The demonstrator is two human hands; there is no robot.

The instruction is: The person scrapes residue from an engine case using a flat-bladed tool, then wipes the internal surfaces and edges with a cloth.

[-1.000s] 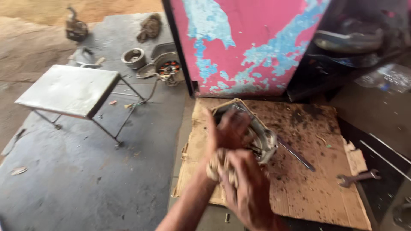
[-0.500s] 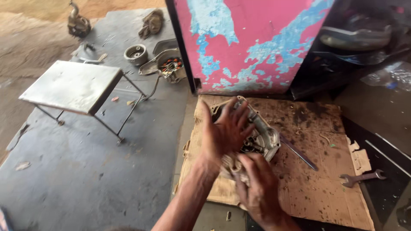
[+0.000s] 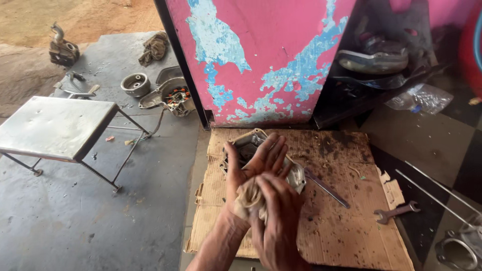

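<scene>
Floor: grey concrete floor (image 3: 100,216), rough, stained and dusty, with small chips scattered over it; at upper left it gives way to bare sandy ground.
Work surface: a flattened sheet of brown cardboard (image 3: 351,226) lies on the floor, its edges torn, its top blotched with dark oily spots.
Backdrop: a pink painted panel (image 3: 261,55) stands just behind the cardboard, the pink flaking away in jagged patches to light blue beneath.
Right side: a dark recess holds dusty parts and a crumpled clear plastic bag (image 3: 419,98); the floor here is smooth, in pale and dark squares.
Left hand (image 3: 251,163): open, palm turned up, fingers spread apart, a cloth pressed against it.
Right hand (image 3: 276,221): its grip is closed on the rag (image 3: 248,198), a crumpled, beige, soft bundle held between both hands.
Engine casing (image 3: 296,175): a grey cast-metal cover, grimy, rounded at the corners, resting on the cardboard directly beneath the hands and mostly hidden by them.
Flat tool (image 3: 326,188): a long, thin metal bar lying slantwise on the cardboard just beside the casing.
Spanner (image 3: 396,212): a dull open-ended one, at the cardboard's right edge, well apart from the hands.
Stool (image 3: 52,128): a low one with a pale, dented flat top on thin dark metal legs, to the left on the concrete.
Further parts: a round metal hub (image 3: 134,84) and a cover with copper windings (image 3: 173,95) near the panel's foot.
</scene>
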